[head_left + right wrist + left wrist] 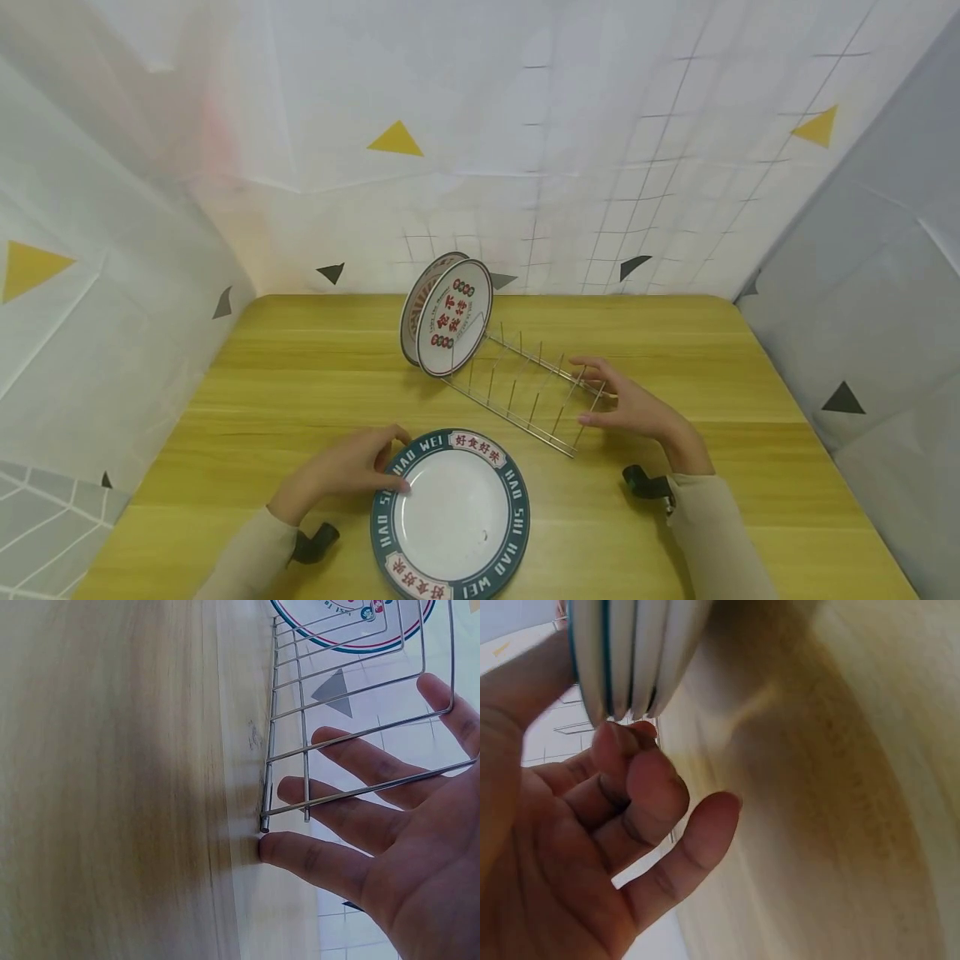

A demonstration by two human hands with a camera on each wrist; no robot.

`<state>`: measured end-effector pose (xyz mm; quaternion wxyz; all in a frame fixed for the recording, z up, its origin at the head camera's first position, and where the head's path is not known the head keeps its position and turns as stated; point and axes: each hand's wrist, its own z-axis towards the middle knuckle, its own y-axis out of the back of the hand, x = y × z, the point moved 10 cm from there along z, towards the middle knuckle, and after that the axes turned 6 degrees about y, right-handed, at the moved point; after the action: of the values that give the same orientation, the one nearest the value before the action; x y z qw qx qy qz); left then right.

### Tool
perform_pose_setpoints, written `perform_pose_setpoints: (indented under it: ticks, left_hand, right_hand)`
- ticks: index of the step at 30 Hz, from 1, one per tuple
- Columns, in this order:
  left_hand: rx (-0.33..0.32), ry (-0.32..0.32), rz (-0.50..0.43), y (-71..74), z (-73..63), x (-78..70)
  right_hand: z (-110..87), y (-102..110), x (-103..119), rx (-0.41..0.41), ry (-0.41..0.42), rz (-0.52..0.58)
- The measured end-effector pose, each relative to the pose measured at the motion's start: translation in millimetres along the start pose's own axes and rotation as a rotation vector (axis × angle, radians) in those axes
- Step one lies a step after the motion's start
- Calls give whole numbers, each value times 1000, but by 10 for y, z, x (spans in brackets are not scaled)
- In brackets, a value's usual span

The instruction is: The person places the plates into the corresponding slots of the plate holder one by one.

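My left hand is at the left rim of a stack of plates. Its thumb lies over the top plate, white with a dark green lettered rim, and its curled fingers are at the stacked edges. A wire dish rack stands behind and to the right. Two round plates lean upright in its far left end. My right hand is at the rack's right end, thumb to the near side. In the right wrist view its fingers reach out nearly straight behind the end wires.
The yellow wooden table runs back to a pale patterned cloth, with further cloth at both sides. A dark object is at the left wrist, and a similar black one at the right.
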<state>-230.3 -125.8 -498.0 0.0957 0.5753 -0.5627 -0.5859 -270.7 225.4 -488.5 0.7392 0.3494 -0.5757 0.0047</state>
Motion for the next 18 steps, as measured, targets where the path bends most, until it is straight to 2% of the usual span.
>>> perform_pose_setpoints:
  ticks: [5,18]
  left_hand:
    - [-1,-17,-4,-18,-7,-28]
    - [2,-11,-30,-8,-19,-48]
  right_hand:
    - [-2,0,-15,1,8,-11]
    - [-8,5,0,4,3,-4]
